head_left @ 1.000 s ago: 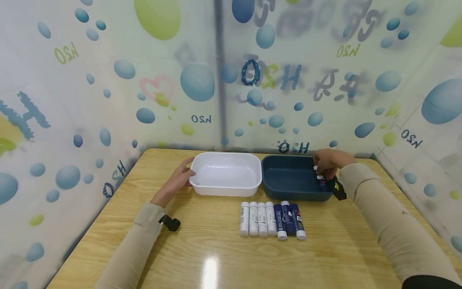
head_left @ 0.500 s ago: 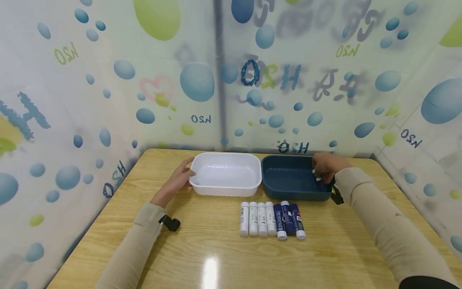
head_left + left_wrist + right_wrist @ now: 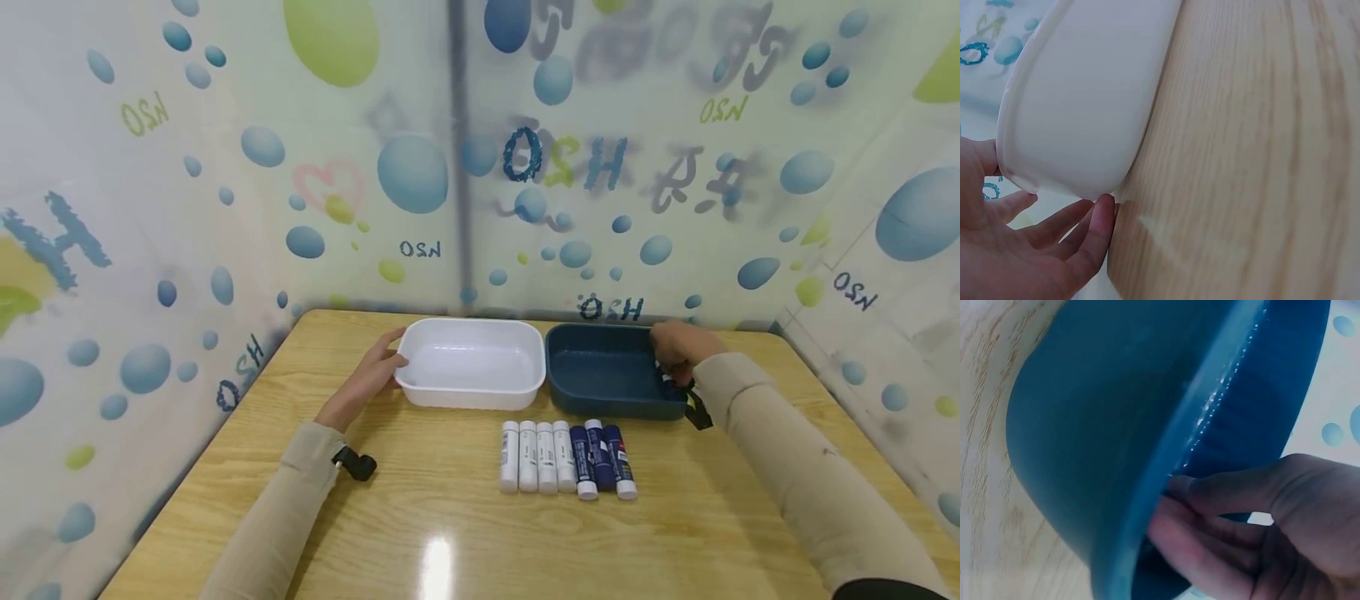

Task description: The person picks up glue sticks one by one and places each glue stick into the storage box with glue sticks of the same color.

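Note:
In the head view my left hand [image 3: 367, 379] rests at the left end of a white tray [image 3: 471, 400]. The left wrist view shows its fingertips spread against the tray's outer end wall. My right hand [image 3: 681, 346] reaches over the right end of a dark blue tray [image 3: 600, 400] and holds a navy glue stick [image 3: 670, 386] low inside it. Most of that stick is hidden by the hand. In the right wrist view the thumb and fingers are close together inside the rim, with a white bit of something showing behind them.
In front of the trays lie several white glue sticks [image 3: 528, 457] side by side, with 3 navy glue sticks [image 3: 600, 454] at their right. All rest on a wooden table [image 3: 420, 492]. A patterned curtain [image 3: 420, 275] stands close behind the trays.
My right hand has sunk a little lower into the blue tray with the glue stick, which is now more hidden. The left hand stays at the white tray.

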The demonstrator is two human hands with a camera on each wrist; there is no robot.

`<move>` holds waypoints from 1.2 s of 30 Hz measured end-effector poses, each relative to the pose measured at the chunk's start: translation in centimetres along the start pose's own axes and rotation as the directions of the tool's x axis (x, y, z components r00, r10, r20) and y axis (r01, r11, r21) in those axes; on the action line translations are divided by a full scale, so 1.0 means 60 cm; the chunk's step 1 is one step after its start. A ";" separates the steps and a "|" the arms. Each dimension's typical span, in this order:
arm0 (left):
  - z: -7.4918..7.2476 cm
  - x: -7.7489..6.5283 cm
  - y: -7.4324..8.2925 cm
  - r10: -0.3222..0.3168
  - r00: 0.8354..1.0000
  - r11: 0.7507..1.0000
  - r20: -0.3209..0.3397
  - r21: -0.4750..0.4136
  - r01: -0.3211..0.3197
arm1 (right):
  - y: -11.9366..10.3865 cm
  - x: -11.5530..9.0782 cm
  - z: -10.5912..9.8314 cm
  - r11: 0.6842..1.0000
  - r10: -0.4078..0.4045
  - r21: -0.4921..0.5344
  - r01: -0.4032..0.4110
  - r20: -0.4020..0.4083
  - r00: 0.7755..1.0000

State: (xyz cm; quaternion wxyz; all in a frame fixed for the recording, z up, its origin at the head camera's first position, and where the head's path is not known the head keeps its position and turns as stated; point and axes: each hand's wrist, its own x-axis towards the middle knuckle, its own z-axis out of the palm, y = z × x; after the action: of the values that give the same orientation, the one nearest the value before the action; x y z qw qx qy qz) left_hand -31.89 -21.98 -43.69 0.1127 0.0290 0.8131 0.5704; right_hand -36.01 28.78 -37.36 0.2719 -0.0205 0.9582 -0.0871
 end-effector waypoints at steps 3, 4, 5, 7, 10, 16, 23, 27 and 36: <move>0.001 0.005 -0.011 0.007 1.000 1.000 -0.004 -0.003 -0.007 | 0.000 -0.008 -0.001 0.999 -0.045 0.011 0.045 -0.008 0.999; 0.000 0.005 -0.013 0.006 1.000 1.000 -0.003 -0.002 -0.006 | 0.001 -0.010 -0.001 0.998 -0.058 0.014 0.058 -0.011 0.998; 0.000 0.005 -0.014 0.005 1.000 1.000 -0.003 -0.001 -0.005 | 0.000 -0.012 -0.003 0.997 -0.070 0.016 0.070 -0.011 0.997; 0.000 0.004 -0.015 0.006 1.000 1.000 -0.003 0.000 -0.006 | -0.002 -0.020 -0.006 0.996 -0.093 0.016 0.093 -0.012 0.996; -0.001 0.004 -0.016 0.007 1.000 1.000 -0.003 0.008 -0.007 | -0.008 -0.035 -0.010 0.991 -0.130 0.034 0.131 -0.025 0.991; -0.001 0.003 -0.020 0.010 1.000 1.000 -0.005 0.012 -0.010 | -0.029 -0.081 -0.012 0.962 -0.264 0.050 0.270 -0.099 0.959; 0.000 0.003 -0.018 0.011 1.000 1.000 -0.012 0.018 -0.011 | -0.052 -0.148 -0.003 0.914 -0.383 0.076 0.398 -0.163 0.909; 0.001 0.003 -0.013 0.018 1.000 1.000 -0.007 0.017 -0.018 | -0.056 -0.180 0.012 0.882 -0.433 0.111 0.458 -0.189 0.881; -0.001 0.005 -0.013 0.032 0.999 0.999 -0.004 0.028 -0.031 | -0.059 -0.210 0.052 0.839 -0.482 0.177 0.515 -0.197 0.854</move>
State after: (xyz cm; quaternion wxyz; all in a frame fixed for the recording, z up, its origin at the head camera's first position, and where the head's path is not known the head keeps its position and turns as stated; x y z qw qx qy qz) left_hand -32.10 -22.25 -44.46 0.1015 0.0422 0.8206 0.5608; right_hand -23.69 25.90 -32.83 0.1703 -0.2325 0.9206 -0.2634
